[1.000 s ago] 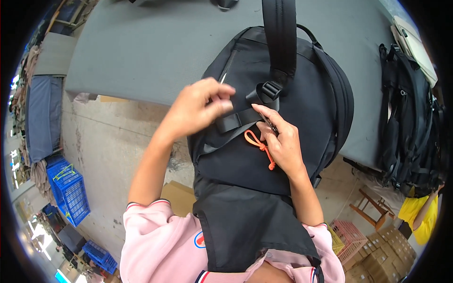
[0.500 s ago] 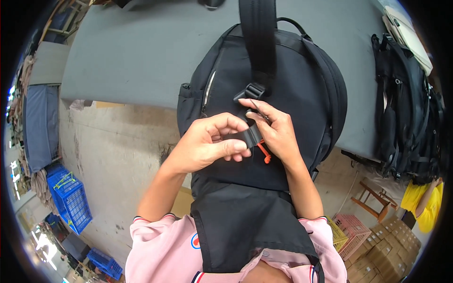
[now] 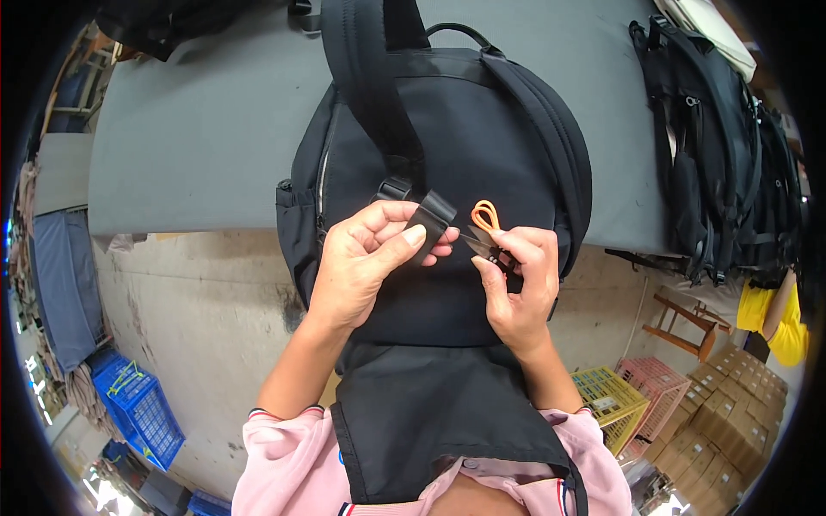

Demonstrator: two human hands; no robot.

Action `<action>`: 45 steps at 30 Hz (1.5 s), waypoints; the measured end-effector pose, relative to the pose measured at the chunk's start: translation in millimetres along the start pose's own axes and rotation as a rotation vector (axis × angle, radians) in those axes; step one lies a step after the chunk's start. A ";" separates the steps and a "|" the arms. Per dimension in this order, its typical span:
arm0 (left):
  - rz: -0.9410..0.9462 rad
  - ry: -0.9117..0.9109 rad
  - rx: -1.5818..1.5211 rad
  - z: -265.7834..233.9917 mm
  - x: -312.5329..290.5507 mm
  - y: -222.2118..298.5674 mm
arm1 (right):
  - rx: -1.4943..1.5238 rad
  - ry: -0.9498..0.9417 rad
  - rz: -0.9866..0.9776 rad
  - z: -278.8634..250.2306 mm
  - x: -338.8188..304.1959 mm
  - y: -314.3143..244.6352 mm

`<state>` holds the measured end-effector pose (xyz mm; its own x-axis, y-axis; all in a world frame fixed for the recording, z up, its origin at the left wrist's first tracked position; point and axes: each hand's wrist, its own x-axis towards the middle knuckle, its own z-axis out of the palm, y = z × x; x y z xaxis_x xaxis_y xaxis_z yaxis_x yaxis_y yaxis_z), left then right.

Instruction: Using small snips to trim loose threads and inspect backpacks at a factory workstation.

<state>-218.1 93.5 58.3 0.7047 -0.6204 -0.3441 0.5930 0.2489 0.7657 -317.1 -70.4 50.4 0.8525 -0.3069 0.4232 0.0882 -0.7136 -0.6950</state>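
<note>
A black backpack (image 3: pixel 456 146) lies with its strap side up on the grey table, one padded shoulder strap (image 3: pixel 357 69) running up past the top edge. My left hand (image 3: pixel 361 258) is closed on the folded end of a black webbing strap (image 3: pixel 434 215), thumb on top. A black plastic buckle (image 3: pixel 394 189) sits beside those fingers. In my right hand (image 3: pixel 523 288) are small thread snips (image 3: pixel 483 248), gripped between thumb and fingers, their metal blades pointing left at the webbing. An orange cord loop (image 3: pixel 484 215) stands up from the snips. Whether the blade tips touch the webbing is unclear.
More black backpacks (image 3: pixel 710 146) are heaped on the table's right side. Another dark bag (image 3: pixel 163 26) lies at the far left. On the floor stand a blue crate (image 3: pixel 138 404), yellow (image 3: pixel 613 400) and pink crates, a wooden stool and stacked cartons. A person in yellow (image 3: pixel 770 322) is at the right.
My hands have drawn apart, and the snips now point left at the webbing. The orange loop has swung from hanging below my right hand to standing above it. The view has shifted right.
</note>
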 end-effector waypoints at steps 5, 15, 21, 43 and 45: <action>0.012 0.013 0.044 4.2 1.4 -3.0 | 0.075 0.023 -0.045 4.3 0.2 4.6; 0.019 -0.005 0.043 2.1 -1.3 -6.9 | -0.108 0.094 -0.228 8.7 1.6 5.7; 0.002 0.014 0.100 3.1 -1.5 -3.9 | -0.040 0.069 -0.125 7.0 -0.4 0.3; 0.120 -0.215 0.307 8.5 0.7 -9.1 | 0.932 -0.106 0.749 8.4 3.2 -5.5; 0.259 -0.089 0.555 12.0 3.2 -11.5 | 1.099 -0.116 0.905 14.7 12.6 -7.6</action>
<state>-227.3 79.7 54.9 0.7493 -0.6573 -0.0810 0.0994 -0.0094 0.9950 -299.4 -59.6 52.4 0.8616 -0.2943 -0.4135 -0.1979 0.5554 -0.8077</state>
